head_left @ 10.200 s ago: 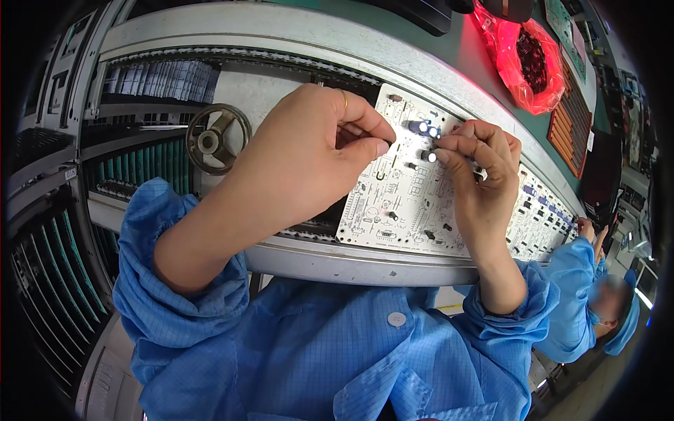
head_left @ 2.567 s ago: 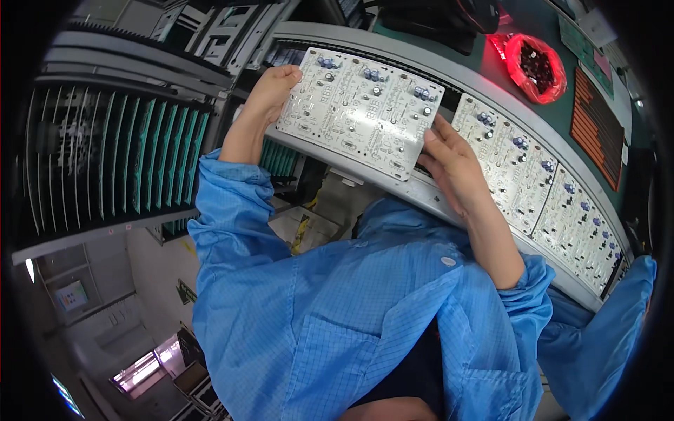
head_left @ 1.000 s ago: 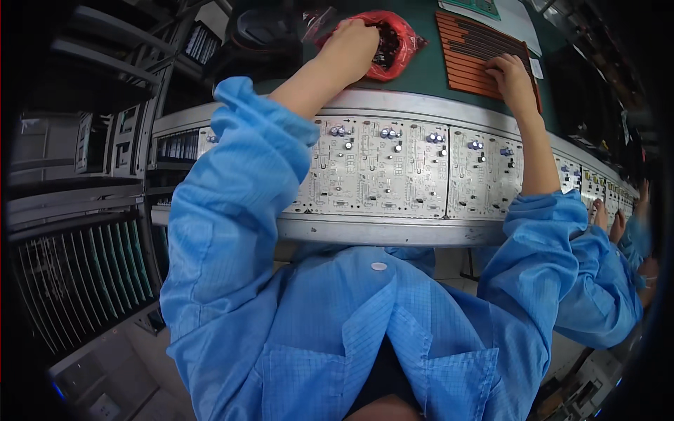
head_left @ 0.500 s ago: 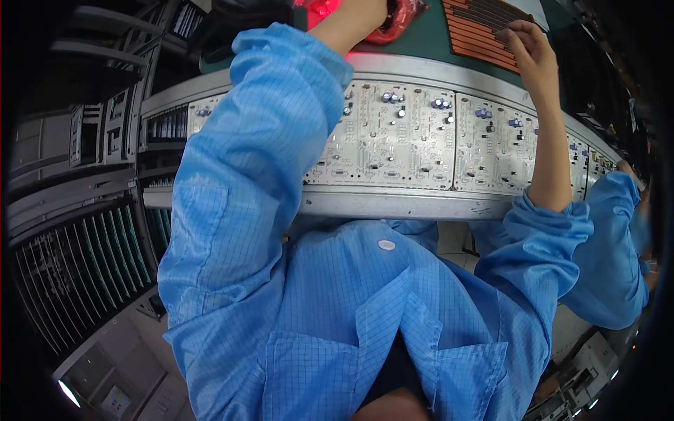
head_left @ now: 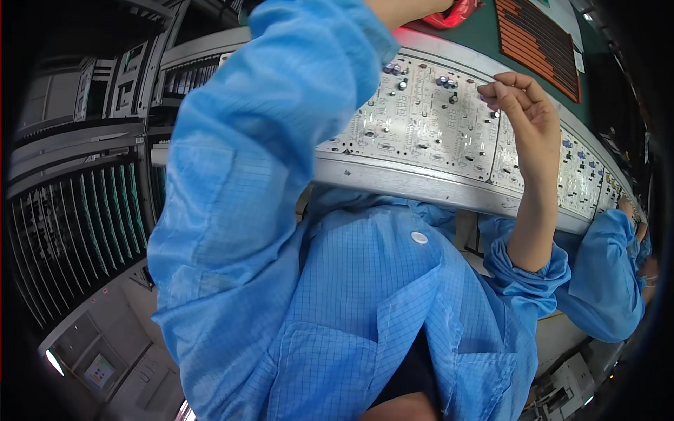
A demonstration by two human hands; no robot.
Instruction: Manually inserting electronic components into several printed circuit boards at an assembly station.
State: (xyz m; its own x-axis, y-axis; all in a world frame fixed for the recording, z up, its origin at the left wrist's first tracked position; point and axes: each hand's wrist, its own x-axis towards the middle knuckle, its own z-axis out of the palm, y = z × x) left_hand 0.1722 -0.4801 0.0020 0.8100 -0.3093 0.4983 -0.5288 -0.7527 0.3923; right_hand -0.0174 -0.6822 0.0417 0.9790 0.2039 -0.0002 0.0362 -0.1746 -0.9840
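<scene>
My right hand (head_left: 528,112) hovers over a white circuit board (head_left: 456,123), near its far edge. Its thumb and fingertips are drawn together in a pinch; whatever they may hold is too small to make out. The board carries capacitors (head_left: 446,83) and other small parts, and lies in a row between metal rails. My left forearm (head_left: 407,10) reaches across the far rail towards a red plastic bag (head_left: 453,14) at the top edge. The left hand is almost wholly cut off there, so its fingers do not show.
An orange rack with dark strips (head_left: 540,49) lies on the green mat (head_left: 484,38) beyond the rail. The near metal rail (head_left: 407,182) runs along my front. Racks of boards (head_left: 84,238) stand at left. A co-worker's blue sleeve (head_left: 607,274) is close at right.
My right hand has come back from the orange rack to above the circuit board. The view has shifted, and my left hand has passed mostly beyond the top edge.
</scene>
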